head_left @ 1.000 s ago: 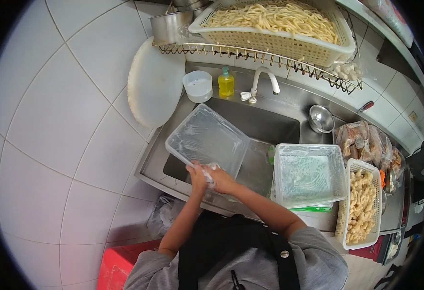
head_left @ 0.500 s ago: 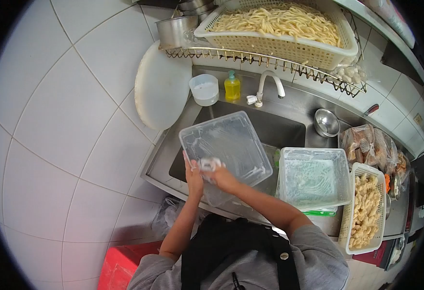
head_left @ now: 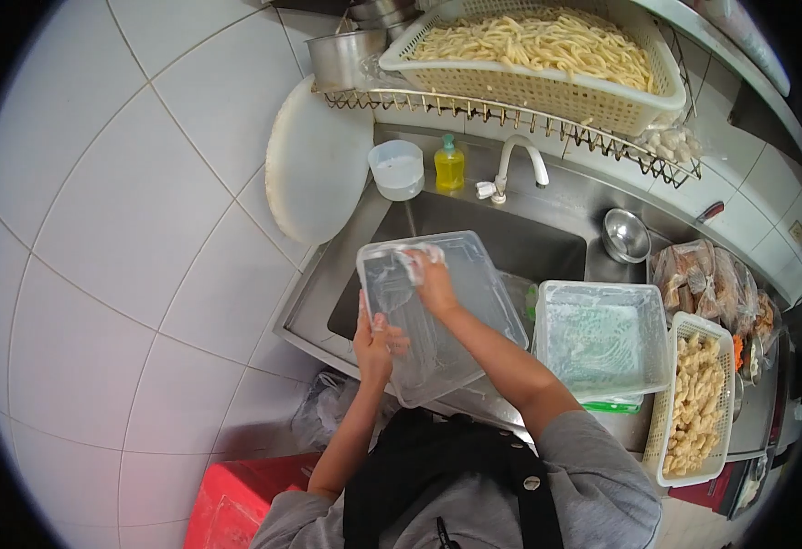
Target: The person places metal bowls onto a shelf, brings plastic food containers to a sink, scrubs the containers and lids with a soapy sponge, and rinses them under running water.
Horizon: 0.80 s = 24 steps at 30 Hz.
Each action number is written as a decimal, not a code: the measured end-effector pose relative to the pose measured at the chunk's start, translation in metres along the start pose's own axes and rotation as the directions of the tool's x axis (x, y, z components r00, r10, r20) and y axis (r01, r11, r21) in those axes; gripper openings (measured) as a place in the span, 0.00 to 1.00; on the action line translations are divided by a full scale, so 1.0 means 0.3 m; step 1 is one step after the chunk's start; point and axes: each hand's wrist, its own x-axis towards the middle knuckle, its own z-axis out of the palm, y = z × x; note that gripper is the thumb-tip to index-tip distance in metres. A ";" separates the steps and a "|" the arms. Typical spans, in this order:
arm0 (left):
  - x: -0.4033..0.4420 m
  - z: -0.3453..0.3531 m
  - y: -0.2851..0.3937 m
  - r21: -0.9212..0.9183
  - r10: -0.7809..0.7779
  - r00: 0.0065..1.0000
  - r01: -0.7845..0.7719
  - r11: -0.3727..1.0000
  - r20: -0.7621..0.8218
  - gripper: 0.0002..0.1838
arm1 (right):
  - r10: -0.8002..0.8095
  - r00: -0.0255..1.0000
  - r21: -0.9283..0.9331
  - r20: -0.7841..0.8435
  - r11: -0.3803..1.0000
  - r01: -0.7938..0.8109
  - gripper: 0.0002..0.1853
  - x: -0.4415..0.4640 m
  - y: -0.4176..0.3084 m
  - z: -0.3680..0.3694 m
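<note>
Over the sink [head_left: 492, 218], a clear rectangular plastic container [head_left: 456, 339] is held tilted, with soapy streaks on its surface. My left hand [head_left: 376, 343] grips its left side, thumb on the near face and fingers seen dimly through the plastic. My right hand [head_left: 435, 285] is closed on a white, foamy cloth [head_left: 410, 261], pressed against the container near its upper edge. I cannot tell whether it is a cloth or a sponge under the foam. To the right stands another clear container [head_left: 602, 334] with suds inside.
Behind the sink are a faucet [head_left: 508, 174], a yellow soap bottle [head_left: 449, 165] and a white tub [head_left: 397, 171]. A steel bowl [head_left: 626, 235] sits right. A basket of pale food pieces [head_left: 680, 467] stands beyond the sudsy container. Overhead, a wire rack [head_left: 474, 110] carries a noodle basket [head_left: 547, 91].
My right hand has slid the foamy cloth upward across the container, from its lower left to near the top edge. The container has turned slightly and come a little lower.
</note>
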 end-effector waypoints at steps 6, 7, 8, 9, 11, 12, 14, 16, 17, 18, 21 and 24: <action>-0.026 -0.032 0.068 -0.032 0.041 0.999 -0.041 0.999 0.003 0.31 | 0.471 0.882 0.181 -0.002 0.868 -0.463 0.14 0.039 0.257 -0.053; -0.026 -0.021 0.068 -0.016 0.070 0.997 -0.069 0.997 0.026 0.31 | 0.471 0.882 0.177 -0.005 0.869 -0.463 0.14 0.025 0.226 -0.048; -0.018 -0.013 0.066 -0.017 0.071 0.997 -0.070 0.997 0.033 0.31 | 0.361 0.928 0.116 -0.089 0.930 -0.350 0.14 -0.006 0.174 -0.016; -0.006 -0.007 0.061 0.023 0.049 0.998 -0.050 0.999 0.042 0.31 | 0.238 0.957 0.045 -0.163 0.971 -0.234 0.13 -0.029 0.106 0.011; 0.004 -0.013 0.030 0.065 0.018 0.999 -0.021 0.998 0.046 0.31 | 0.137 0.989 0.237 -0.063 0.964 -0.118 0.11 -0.059 -0.099 0.012; 0.006 -0.020 0.021 0.089 0.036 0.994 -0.045 0.995 0.098 0.31 | 0.140 0.988 0.240 -0.061 0.963 -0.122 0.11 -0.057 -0.106 0.001; 0.001 -0.038 0.006 0.117 0.050 0.987 -0.068 0.991 0.150 0.30 | -0.107 0.993 0.150 -0.047 0.982 0.113 0.11 -0.028 -0.106 -0.028; -0.018 -0.023 0.057 0.113 -0.064 0.992 0.052 0.992 0.107 0.30 | -0.179 0.984 0.082 -0.009 0.980 0.180 0.14 -0.010 -0.014 -0.055; -0.013 -0.030 0.058 0.111 -0.057 0.993 0.045 0.993 0.107 0.30 | -0.272 0.962 -0.097 0.017 0.957 0.272 0.15 0.001 0.038 -0.071; -0.009 -0.046 0.054 0.055 -0.034 0.994 0.028 0.998 0.107 0.30 | -0.354 0.933 -0.270 0.060 0.894 0.356 0.15 0.013 0.084 -0.094; -0.007 -0.081 0.104 0.048 -0.020 0.997 0.017 0.999 0.072 0.29 | -0.300 0.950 -0.473 0.090 0.826 0.306 0.16 0.033 0.188 -0.179; -0.006 -0.074 0.197 0.092 -0.006 0.999 0.002 0.996 0.043 0.29 | -0.219 0.968 -0.589 0.126 0.768 0.250 0.15 0.060 0.264 -0.216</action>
